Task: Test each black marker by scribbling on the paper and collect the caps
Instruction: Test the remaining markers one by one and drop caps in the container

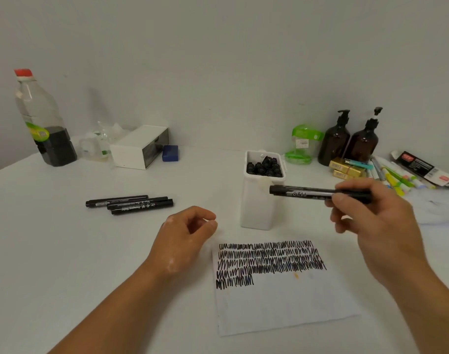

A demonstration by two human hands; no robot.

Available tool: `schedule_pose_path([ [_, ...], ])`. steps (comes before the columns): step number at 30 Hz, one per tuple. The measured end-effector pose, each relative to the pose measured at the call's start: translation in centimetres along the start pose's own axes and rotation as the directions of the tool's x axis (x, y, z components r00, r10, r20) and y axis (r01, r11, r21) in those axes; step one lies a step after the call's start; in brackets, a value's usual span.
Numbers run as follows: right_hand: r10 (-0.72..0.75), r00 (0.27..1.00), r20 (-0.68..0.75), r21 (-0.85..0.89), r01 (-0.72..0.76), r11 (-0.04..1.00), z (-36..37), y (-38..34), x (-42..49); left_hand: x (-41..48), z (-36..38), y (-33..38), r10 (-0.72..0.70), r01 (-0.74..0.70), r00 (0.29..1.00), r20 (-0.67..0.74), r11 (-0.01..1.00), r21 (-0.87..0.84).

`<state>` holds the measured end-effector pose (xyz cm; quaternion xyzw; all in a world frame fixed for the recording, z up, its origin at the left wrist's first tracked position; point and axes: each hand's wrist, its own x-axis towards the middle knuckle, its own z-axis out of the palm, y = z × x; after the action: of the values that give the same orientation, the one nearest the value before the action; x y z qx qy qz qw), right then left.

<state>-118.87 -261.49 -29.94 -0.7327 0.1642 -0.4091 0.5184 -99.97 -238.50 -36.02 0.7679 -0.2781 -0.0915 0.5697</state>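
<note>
My right hand (371,223) holds a black marker (307,193) level above the table, its capped end pointing left in front of a white container (256,208) that holds several black caps (264,167). My left hand (187,233) hovers left of the container with fingers loosely curled and nothing in it. A white paper (282,302) with rows of black scribbles (266,259) lies below both hands. Three black markers (130,202) lie side by side on the table at the left.
At the back left stand a plastic bottle (43,121) with dark liquid, a white box (139,146) and a blue block (170,153). At the back right are two brown pump bottles (348,141), a green container (304,144), gold boxes (346,167) and coloured highlighters (394,177).
</note>
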Motion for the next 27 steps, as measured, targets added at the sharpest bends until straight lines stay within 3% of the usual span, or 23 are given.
schedule_pose_path([
  [6, -0.157, 0.987, 0.017, -0.264, 0.156, 0.952, 1.5, -6.1, 7.7, 0.4, 0.0, -0.4, 0.023, -0.018, 0.998, -0.055, 0.996, 0.082],
  [10, -0.198, 0.973, 0.119, -0.512, 0.231, 0.828, 4.1, -7.3, 12.0, 0.7, -0.1, -0.7, 0.018, -0.011, 0.997, -0.074, 0.996, 0.088],
  [18, -0.065, 0.924, 0.377, -0.772, 0.352, 0.530, 8.9, -6.0, 14.9, 1.3, -0.4, -1.3, 0.014, -0.009, 0.996, -0.083, 0.998, 0.064],
  [27, 0.019, 0.912, 0.410, -0.856, 0.378, 0.354, 10.6, -4.2, 15.9, 1.5, -0.2, -1.3, 0.046, -0.041, 0.997, -0.059, 0.995, 0.089],
])
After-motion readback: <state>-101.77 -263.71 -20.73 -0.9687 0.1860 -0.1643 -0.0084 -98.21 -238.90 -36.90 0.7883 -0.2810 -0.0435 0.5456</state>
